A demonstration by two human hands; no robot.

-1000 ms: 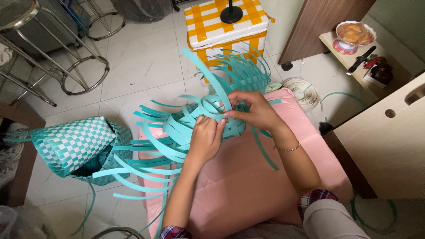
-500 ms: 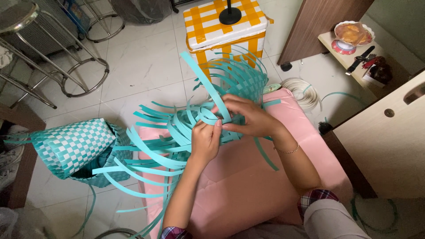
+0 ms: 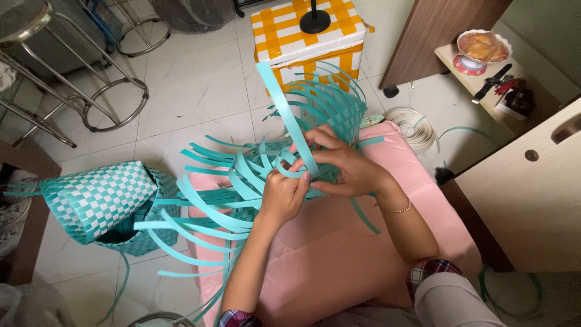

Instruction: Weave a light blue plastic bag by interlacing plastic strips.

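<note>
now a teal strip [image 3: 284, 106] is raised higher than a moment ago, pinched by the right hand [image 3: 345, 166], while the left hand [image 3: 284, 197] stays clamped on the weave [image 3: 254, 175].

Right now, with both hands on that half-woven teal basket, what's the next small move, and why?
Probably pull the long strip snug through the weave. The right hand pinches it where it enters the basket, the left hand braces the strips beside it, and the strip's free end stands up loose above the pink cushion, so it looks threaded but not tightened.
</note>
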